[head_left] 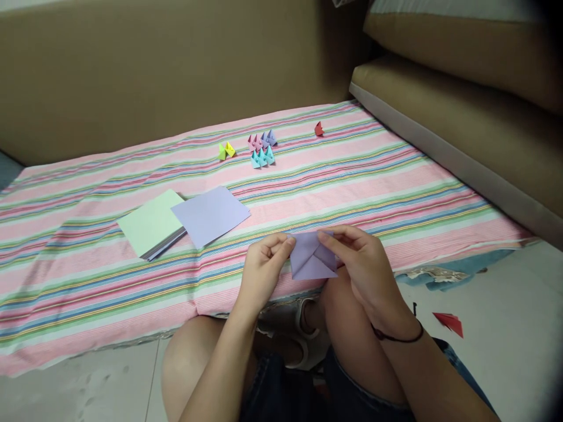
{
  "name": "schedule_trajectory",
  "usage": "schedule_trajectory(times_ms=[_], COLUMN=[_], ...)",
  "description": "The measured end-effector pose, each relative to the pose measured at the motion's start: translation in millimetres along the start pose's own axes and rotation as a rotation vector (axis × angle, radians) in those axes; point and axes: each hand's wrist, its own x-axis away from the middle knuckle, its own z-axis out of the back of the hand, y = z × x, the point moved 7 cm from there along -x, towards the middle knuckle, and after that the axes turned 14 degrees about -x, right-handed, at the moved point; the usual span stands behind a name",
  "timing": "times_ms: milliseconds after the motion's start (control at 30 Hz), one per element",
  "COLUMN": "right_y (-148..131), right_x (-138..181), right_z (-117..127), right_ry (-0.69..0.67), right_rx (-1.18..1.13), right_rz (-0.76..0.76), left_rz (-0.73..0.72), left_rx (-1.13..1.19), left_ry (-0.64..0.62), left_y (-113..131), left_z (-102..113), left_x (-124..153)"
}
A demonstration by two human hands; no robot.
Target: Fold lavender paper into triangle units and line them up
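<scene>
Watching remotely, I see left hand (264,264) and right hand (369,269), fingers (288,246) pinching the folded purple paper (305,261) between them. Ahead on striped cloth (101,284): purple sheets (211,215) overlapping a pale-green stack (152,221), small folded pieces (263,157) beyond. Red folded papers (451,322) on floor (505,299).

I can't see the fingertips behind the purple paper (313,266). The brown cushions (440,111) get cut off at my right edge.
</scene>
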Motion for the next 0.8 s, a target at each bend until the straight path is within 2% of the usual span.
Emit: schedule_trajectory(times_ms=[133,200,367,433,567,800], right_y=[-2.4,-1.4,7.8,14.3,24.5,25.1], right_x=[-1.1,-0.7,5.4,8.6,11.9,7.4], right_z=[2.4,-0.7,-20.4,-27.9,-39.7,-31.0], right_ry=[0.032,0.009,-0.129,-0.159,-0.162,0.058], right_rx=[0.001,-0.078,-0.256,-0.254,-0.292,-0.328], right_rz=[0.018,-0.02,-0.209,-0.275,-0.322,-0.255], left_rz=[0.013,0.014,-0.059,-0.052,-0.052,-0.075], left_rx=[0.023,0.065,0.302,0.375,0.4,0.231], left_ry=[-0.017,0.028,0.401,0.492,0.463,0.374], left_y=[-0.7,-0.6,0.0,-2.8,-2.7,4.3], left_z=[-1.3,-0.1,17.0,18.4,6.6,-11.8], left_x=[0.8,0.3,-0.2,0.2,0.7,7.1])
